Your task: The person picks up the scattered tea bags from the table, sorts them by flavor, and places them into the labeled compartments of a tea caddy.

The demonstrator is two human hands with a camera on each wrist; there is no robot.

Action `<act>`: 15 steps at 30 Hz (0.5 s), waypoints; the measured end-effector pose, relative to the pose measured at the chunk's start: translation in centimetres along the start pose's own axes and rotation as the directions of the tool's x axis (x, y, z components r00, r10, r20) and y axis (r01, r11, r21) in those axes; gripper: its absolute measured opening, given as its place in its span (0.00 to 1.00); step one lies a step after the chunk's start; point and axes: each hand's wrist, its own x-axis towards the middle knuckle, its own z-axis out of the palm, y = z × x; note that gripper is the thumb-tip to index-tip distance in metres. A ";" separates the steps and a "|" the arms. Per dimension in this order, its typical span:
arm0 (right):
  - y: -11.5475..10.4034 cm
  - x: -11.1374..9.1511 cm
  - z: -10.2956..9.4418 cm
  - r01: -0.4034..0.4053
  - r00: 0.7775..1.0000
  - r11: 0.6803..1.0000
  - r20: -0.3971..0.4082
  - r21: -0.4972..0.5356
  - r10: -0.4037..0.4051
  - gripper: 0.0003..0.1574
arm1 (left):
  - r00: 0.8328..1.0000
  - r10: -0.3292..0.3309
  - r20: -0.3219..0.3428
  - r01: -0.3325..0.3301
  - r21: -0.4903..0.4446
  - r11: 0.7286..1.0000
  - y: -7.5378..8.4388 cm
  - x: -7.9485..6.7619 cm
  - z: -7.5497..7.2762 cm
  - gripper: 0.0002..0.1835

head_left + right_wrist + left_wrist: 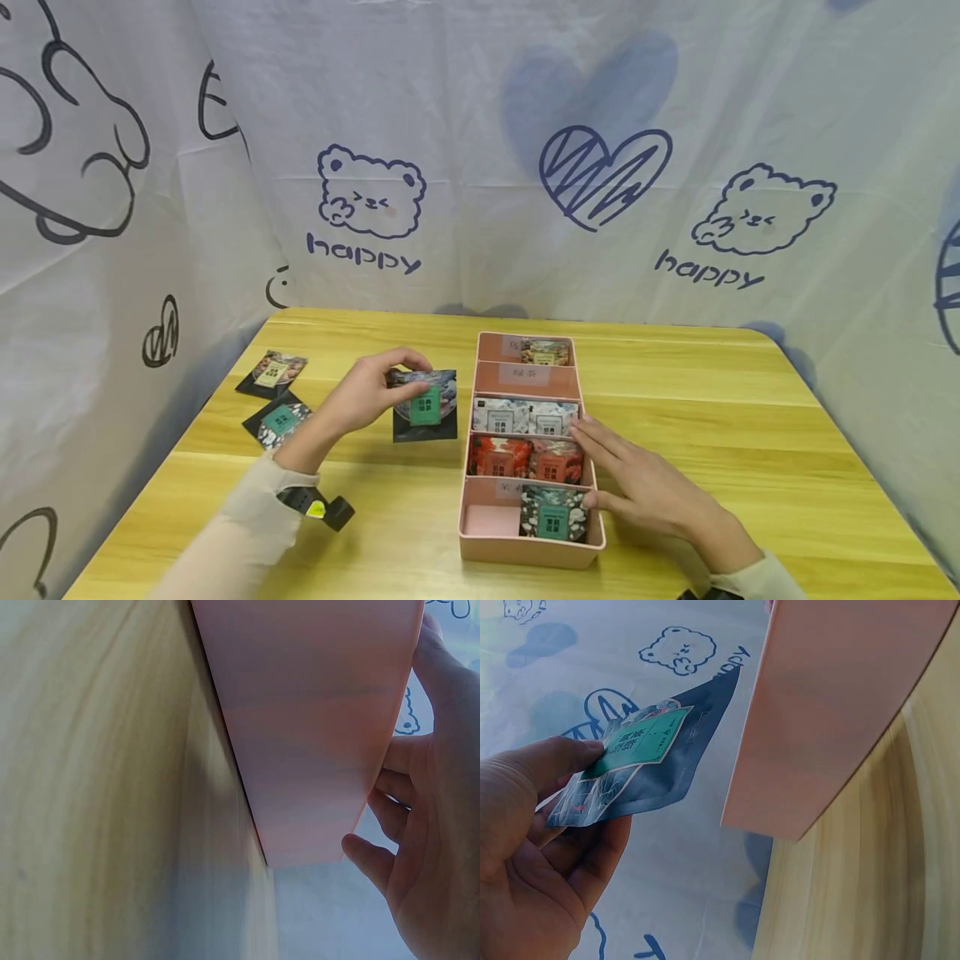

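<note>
My left hand (372,390) pinches a dark tea sachet (424,406) with a green label, thumb on its front, held just left of a pink divided box (532,552). In the left wrist view the sachet (649,754) is tilted beside the box's outer wall (825,712). My right hand (648,479) rests along the box's right rim, fingers extended. In the right wrist view, its fingertips touch the rim. Inside the box lie a yellow-label sachet (546,352) at the back, white sachets (501,416), red sachets (498,457), and a green-label floral sachet (553,514) in the front compartment.
To the left on the wooden table (675,375) lie a sachet with a cream label (272,372) and a floral sachet with a green label (279,418). A paper label (524,374) marks the second compartment from the back. A printed cloth (465,125) hangs behind the table.
</note>
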 end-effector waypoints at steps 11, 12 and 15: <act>0.0 0.0 -0.2 0.008 1.000 1.000 -0.009 0.003 -0.008 0.52 | 1.000 0.007 0.005 -0.007 0.005 1.000 1.4 2.5 1.2 0.11; -0.1 0.0 -0.2 0.010 1.000 1.000 -0.009 0.004 -0.010 0.52 | 1.000 0.003 0.004 -0.003 0.001 1.000 1.5 2.7 1.3 0.11; 0.0 0.0 -0.1 0.010 1.000 1.000 -0.011 0.002 -0.010 0.52 | 1.000 0.002 0.001 -0.002 -0.002 1.000 1.6 3.5 1.5 0.11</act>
